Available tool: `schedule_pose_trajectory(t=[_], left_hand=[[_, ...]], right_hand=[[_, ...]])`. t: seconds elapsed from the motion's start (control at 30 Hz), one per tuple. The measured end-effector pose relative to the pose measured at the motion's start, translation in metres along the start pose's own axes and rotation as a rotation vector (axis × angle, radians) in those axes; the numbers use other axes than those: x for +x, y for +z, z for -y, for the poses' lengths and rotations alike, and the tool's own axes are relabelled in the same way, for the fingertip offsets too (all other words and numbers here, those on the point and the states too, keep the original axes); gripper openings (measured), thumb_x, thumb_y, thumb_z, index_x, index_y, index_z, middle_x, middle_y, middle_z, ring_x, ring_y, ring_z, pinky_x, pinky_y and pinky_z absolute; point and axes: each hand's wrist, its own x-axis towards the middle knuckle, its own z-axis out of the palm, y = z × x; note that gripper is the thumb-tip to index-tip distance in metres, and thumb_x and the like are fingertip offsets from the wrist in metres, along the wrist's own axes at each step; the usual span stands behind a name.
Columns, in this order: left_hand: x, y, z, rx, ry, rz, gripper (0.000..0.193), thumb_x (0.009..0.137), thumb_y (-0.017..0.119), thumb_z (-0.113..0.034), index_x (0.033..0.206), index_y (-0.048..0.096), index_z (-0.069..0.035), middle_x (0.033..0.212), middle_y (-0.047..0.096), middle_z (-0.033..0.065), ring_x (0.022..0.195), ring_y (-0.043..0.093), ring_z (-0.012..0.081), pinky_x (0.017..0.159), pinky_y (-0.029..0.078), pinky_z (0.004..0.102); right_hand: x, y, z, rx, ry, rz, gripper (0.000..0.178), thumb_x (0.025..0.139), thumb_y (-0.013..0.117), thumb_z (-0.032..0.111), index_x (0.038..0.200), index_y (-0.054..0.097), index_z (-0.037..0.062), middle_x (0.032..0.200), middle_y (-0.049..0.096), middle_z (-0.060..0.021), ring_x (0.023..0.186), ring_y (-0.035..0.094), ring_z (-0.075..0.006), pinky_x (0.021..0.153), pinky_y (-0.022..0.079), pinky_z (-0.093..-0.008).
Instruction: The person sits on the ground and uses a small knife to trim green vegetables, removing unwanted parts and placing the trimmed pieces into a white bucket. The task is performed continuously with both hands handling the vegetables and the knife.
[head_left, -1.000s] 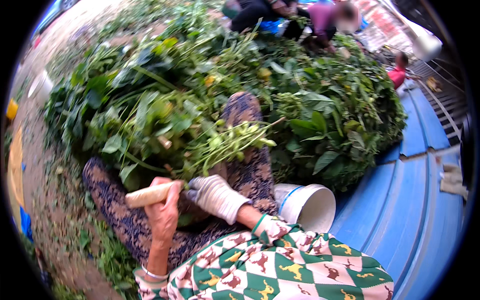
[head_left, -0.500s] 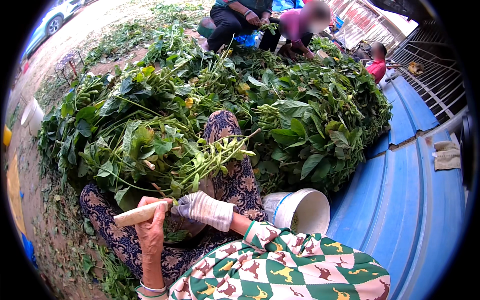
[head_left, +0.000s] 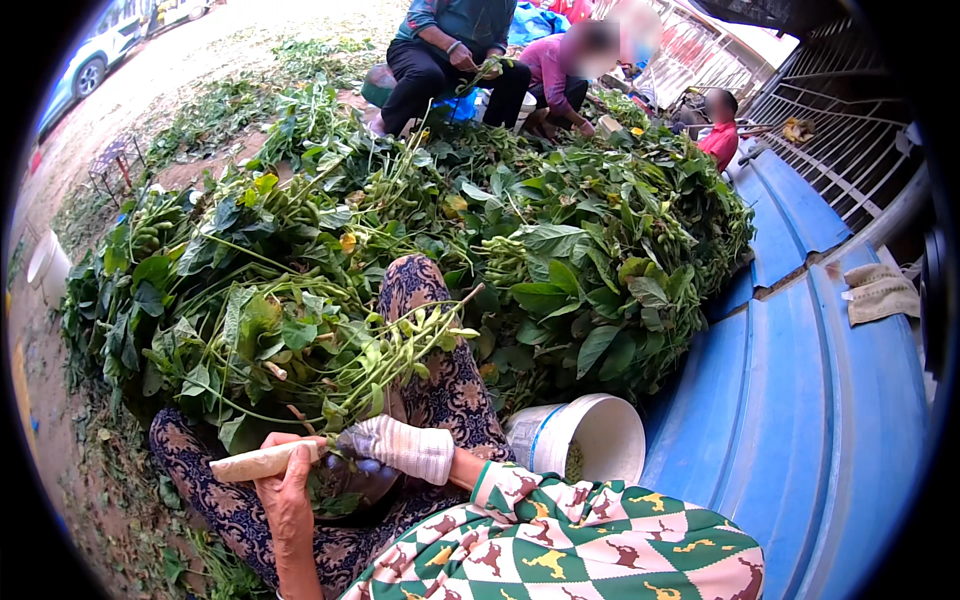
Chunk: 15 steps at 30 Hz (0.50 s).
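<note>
My bare left hand (head_left: pixel 285 488) is closed around a thick pale handle (head_left: pixel 258 464); the tool's working end is hidden by my hands. Right beside it, my right hand (head_left: pixel 395 446), in a white knit glove with a dark palm side, is closed on the lower end of a bean stalk (head_left: pixel 398 350). Green pods hang along that stalk, which slants up to the right across my raised knee. Exactly where the tool meets the stalk cannot be made out. Leafy bean plants (head_left: pixel 250 330) lie heaped right in front of both hands.
A white bucket (head_left: pixel 610 440) lies tipped beside my right knee, some green inside. Blue metal sheeting (head_left: pixel 760 400) runs along the right, with a beige cloth (head_left: pixel 880 293) on it. Another white bucket (head_left: pixel 48 268) stands left. Several people sit beyond the heap, one (head_left: pixel 455 60) handling plants.
The whole view has shifted, so the scene sits lower and more to the left. Both hands keep their hold, close together at the stalk's lower end.
</note>
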Motion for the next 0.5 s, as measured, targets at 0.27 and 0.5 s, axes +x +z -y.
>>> schedule_pose_trajectory(t=[0.27,0.5], left_hand=[[-0.005,0.005,-0.002,0.225,0.035,-0.009,0.006,0.087,0.057,-0.006,0.090,0.053,-0.004,0.088,0.062,0.0041,0.081,0.054,0.0090,0.078,0.041,0.0219],[-0.006,0.009,0.000,0.297,0.104,-0.014,0.007,0.086,0.057,-0.004,0.091,0.054,-0.003,0.087,0.061,0.0041,0.081,0.054,0.0094,0.079,0.042,0.0223]], right_hand=[[-0.005,0.010,0.026,-0.132,0.228,-0.078,0.032,0.094,0.043,0.033,0.084,0.060,0.0076,0.059,0.050,0.0031,0.048,0.042,-0.0058,0.042,0.036,-0.0229],[-0.006,-0.004,0.008,-0.196,0.090,-0.039,0.024,0.091,0.046,0.023,0.084,0.060,0.0040,0.064,0.056,-0.0015,0.052,0.050,-0.0101,0.049,0.043,-0.0262]])
